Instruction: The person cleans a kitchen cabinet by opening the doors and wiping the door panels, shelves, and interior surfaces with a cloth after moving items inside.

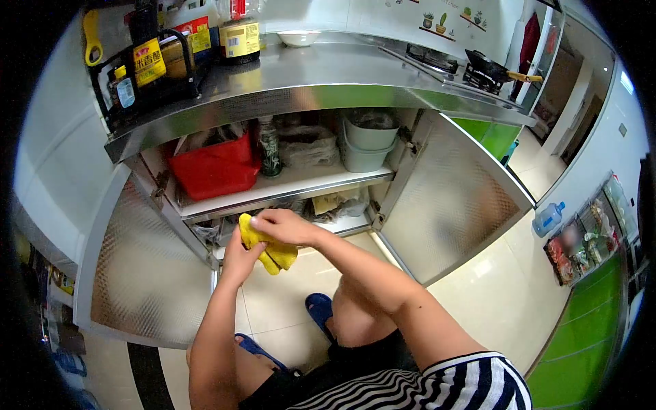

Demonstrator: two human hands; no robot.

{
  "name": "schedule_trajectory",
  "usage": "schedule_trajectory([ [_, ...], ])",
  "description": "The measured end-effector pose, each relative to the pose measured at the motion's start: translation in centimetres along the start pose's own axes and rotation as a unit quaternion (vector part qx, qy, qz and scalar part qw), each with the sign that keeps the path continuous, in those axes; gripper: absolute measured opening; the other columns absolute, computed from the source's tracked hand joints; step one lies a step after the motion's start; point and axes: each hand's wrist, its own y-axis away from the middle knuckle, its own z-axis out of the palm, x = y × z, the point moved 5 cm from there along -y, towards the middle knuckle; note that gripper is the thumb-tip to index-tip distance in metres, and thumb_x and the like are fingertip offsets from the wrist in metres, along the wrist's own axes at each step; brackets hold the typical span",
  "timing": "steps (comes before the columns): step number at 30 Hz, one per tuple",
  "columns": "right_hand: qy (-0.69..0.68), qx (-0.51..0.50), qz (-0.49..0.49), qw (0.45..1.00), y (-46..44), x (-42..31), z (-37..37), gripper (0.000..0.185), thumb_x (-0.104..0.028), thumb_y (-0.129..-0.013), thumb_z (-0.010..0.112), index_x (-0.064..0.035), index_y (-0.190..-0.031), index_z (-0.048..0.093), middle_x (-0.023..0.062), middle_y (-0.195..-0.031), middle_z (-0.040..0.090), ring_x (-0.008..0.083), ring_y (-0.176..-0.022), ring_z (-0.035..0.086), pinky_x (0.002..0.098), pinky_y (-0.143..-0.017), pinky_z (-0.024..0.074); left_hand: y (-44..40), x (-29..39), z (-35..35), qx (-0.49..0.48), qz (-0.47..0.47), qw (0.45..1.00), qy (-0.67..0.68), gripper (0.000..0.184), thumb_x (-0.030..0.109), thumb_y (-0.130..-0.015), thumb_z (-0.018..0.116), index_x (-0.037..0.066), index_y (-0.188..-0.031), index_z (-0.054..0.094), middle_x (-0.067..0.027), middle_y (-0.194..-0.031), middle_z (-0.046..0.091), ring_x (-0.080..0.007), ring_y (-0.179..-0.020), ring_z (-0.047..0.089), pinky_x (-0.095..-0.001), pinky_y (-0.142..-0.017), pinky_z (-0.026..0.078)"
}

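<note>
A yellow cloth (277,257) is bunched between my two hands, in front of the open lower cabinet. My left hand (240,256) grips its left edge, thumb laid over the fabric. My right hand (283,227) holds it from above, with the fingers curled over the top. Part of the cloth hangs below the right hand. Behind the hands, on the upper cabinet shelf (287,186), are a red plastic basket (215,167), a dark patterned glass jar (269,149), a clear plastic bag (307,147) and stacked pale green buckets (367,147).
Two cabinet doors stand wide, the left door (150,266) and the right door (454,198). Bagged items (342,205) fill the lower shelf. Above, the steel counter (321,65) carries a bottle rack (147,75), a white bowl (298,38) and a pan (486,66) on the stove.
</note>
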Motion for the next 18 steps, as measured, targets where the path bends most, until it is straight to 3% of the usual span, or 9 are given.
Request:
schedule_trajectory([
  [1, -0.060, 0.009, 0.019, 0.998, 0.6, 0.9, -0.4, 0.055, -0.049, -0.092, 0.045, 0.0034, -0.100, 0.061, 0.0179, -0.092, 0.064, 0.0287, -0.085, 0.060, 0.0372, -0.079, 0.0465, 0.2, 0.1, 0.2, 0.013, 0.012, 0.998, 0.065, 0.043, 0.009, -0.080, 0.067, 0.003, -0.118, 0.048, -0.0097, -0.102, 0.060, -0.0225, -0.095, 0.059, -0.0320, -0.081, 0.049],
  [2, -0.119, 0.017, 0.038, 0.992, 1.2, 1.8, -0.8, 0.055, -0.049, -0.092, 0.046, 0.0030, -0.104, 0.060, 0.0120, -0.092, 0.064, 0.0209, -0.084, 0.059, 0.0336, -0.077, 0.0465, 0.3, 0.1, 0.3, 0.015, 0.015, 0.998, 0.067, 0.043, 0.009, -0.080, 0.067, 0.003, -0.118, 0.048, -0.0097, -0.102, 0.060, -0.0225, -0.095, 0.059, -0.0320, -0.081, 0.049],
  [4, -0.135, 0.015, 0.109, 0.985, 3.5, 2.3, -2.4, 0.055, -0.049, -0.093, 0.046, 0.0020, -0.108, 0.059, 0.0071, -0.096, 0.062, 0.0157, -0.088, 0.055, 0.0306, -0.081, 0.0447, 0.6, 0.1, 1.1, -0.022, -0.093, 0.969, 0.226, 0.035, 0.013, -0.085, 0.065, 0.004, -0.116, 0.049, -0.0071, -0.104, 0.059, -0.0177, -0.092, 0.060, -0.0304, -0.076, 0.052],
  [6, -0.155, 0.044, 0.077, 0.984, 4.8, 2.7, -3.0, 0.054, -0.050, -0.092, 0.048, -0.0007, -0.113, 0.058, 0.0078, -0.104, 0.060, 0.0158, -0.093, 0.053, 0.0293, -0.085, 0.0422, 0.9, 1.5, 1.8, -0.019, -0.112, 0.961, 0.254, 0.032, 0.014, -0.087, 0.063, 0.005, -0.115, 0.050, -0.0065, -0.104, 0.059, -0.0168, -0.091, 0.060, -0.0306, -0.074, 0.052],
  [9, -0.221, 0.041, 0.123, 0.967, 7.2, 4.3, -3.0, 0.056, -0.052, -0.091, 0.049, -0.0010, -0.113, 0.058, 0.0080, -0.106, 0.060, 0.0152, -0.095, 0.053, 0.0308, -0.086, 0.0423, 0.9, 2.1, 4.3, -0.028, -0.124, 0.946, 0.299, 0.030, 0.017, -0.089, 0.062, 0.006, -0.114, 0.050, -0.0059, -0.104, 0.059, -0.0162, -0.091, 0.060, -0.0315, -0.073, 0.053],
  [11, -0.341, -0.021, 0.219, 0.914, 8.2, 6.5, -2.5, 0.052, -0.044, -0.088, 0.059, 0.0023, -0.111, 0.060, 0.0103, -0.104, 0.062, 0.0172, -0.095, 0.059, 0.0311, -0.083, 0.0468, 0.4, 2.3, 6.4, -0.027, -0.103, 0.936, 0.335, 0.029, 0.013, -0.089, 0.060, 0.006, -0.115, 0.049, -0.0061, -0.105, 0.059, -0.0169, -0.094, 0.060, -0.0321, -0.076, 0.052],
  [14, -0.359, -0.029, 0.214, 0.908, 9.6, 9.4, -3.8, 0.045, -0.035, -0.084, 0.067, 0.0013, -0.110, 0.061, 0.0086, -0.100, 0.064, 0.0167, -0.092, 0.060, 0.0301, -0.083, 0.0475, -0.9, 2.3, 8.8, -0.034, -0.081, 0.951, 0.295, 0.031, 0.008, -0.087, 0.059, 0.005, -0.116, 0.048, -0.0062, -0.105, 0.059, -0.0170, -0.096, 0.059, -0.0310, -0.077, 0.051],
  [16, -0.357, 0.094, 0.178, 0.912, 10.5, 11.3, -6.6, 0.037, -0.021, -0.080, 0.073, -0.0006, -0.108, 0.061, 0.0057, -0.099, 0.065, 0.0156, -0.088, 0.061, 0.0290, -0.081, 0.0489, -1.8, 1.8, 10.5, -0.033, -0.054, 0.960, 0.271, 0.034, 0.004, -0.086, 0.057, 0.004, -0.119, 0.047, -0.0066, -0.106, 0.059, -0.0169, -0.096, 0.059, -0.0305, -0.077, 0.051],
  [18, -0.456, 0.129, 0.158, 0.866, 11.2, 12.7, -9.2, 0.034, -0.015, -0.080, 0.071, -0.0050, -0.110, 0.059, 0.0046, -0.102, 0.063, 0.0177, -0.091, 0.060, 0.0316, -0.081, 0.0495, -2.7, 1.2, 12.3, -0.051, -0.060, 0.964, 0.255, 0.038, 0.006, -0.086, 0.058, 0.003, -0.122, 0.047, -0.0068, -0.107, 0.059, -0.0164, -0.095, 0.059, -0.0314, -0.076, 0.050],
])
